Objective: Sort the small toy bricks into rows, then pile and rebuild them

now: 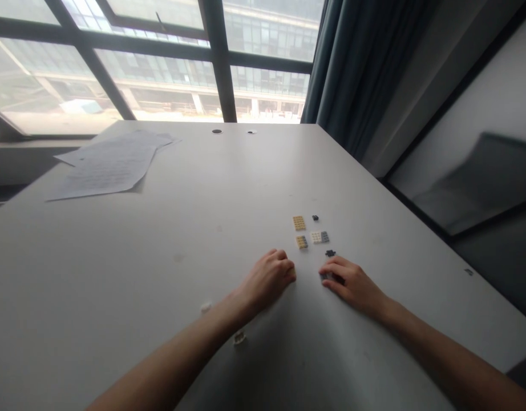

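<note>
My left hand (271, 277) is closed on the white table (194, 217), its fingers curled round something yellowish that is mostly hidden. To its right, my right hand (348, 279) has its thumb and fingers on a small grey block (323, 276). Just beyond the hands lie a yellow studded block (299, 222), a yellow and grey block (302, 242), and a white and grey block (320, 237). A small black piece (315, 218) sits at the back of this group, and a dark flat piece (330, 253) lies just above my right fingers.
A white piece (206, 307) and a beige piece (239, 338) lie beside my left forearm. Printed papers (113, 162) spread over the table's back left. Windows stand behind the table, with a dark curtain (352, 74) at the right. A small dark item (469, 272) is near the right edge.
</note>
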`<state>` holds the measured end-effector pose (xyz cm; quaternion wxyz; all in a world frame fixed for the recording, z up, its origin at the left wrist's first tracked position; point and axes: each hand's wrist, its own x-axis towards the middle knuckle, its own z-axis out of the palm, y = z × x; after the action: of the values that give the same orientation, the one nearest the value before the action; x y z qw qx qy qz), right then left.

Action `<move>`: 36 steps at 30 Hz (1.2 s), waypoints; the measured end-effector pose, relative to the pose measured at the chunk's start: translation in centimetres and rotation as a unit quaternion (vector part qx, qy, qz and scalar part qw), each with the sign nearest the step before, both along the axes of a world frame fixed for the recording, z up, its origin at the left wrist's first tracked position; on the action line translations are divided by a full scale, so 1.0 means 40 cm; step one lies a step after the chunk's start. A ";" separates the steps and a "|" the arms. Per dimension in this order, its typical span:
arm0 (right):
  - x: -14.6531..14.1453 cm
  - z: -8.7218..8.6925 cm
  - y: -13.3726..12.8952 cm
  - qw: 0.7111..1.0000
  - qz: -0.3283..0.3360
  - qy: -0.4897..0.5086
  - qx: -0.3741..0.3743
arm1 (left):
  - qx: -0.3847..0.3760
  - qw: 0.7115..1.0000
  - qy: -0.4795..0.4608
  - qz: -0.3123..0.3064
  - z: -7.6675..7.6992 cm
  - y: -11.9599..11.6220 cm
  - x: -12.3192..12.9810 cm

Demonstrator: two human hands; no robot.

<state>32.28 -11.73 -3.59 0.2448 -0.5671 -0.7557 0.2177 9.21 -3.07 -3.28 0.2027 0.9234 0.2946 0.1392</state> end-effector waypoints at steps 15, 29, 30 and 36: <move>0.100 -0.020 0.005 1.000 -0.014 -0.017 0.018 | 0.028 0.999 -0.022 -0.006 -0.006 0.003 0.129; -0.107 -0.024 0.007 0.973 0.122 -0.012 0.193 | 0.037 0.987 -0.071 0.138 0.015 -0.058 -0.447; -0.148 -0.019 0.008 0.972 0.145 -0.007 0.184 | 0.030 0.988 -0.062 0.140 0.007 -0.068 -0.460; -0.343 -0.003 -0.007 0.967 0.235 -0.014 0.101 | 0.035 0.989 -0.056 0.130 -0.017 -0.095 -0.443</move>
<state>18.56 -12.00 -3.71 0.2318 -0.3493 -0.8891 0.1837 -8.49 -6.88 -3.96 0.1667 0.8748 0.3949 0.2259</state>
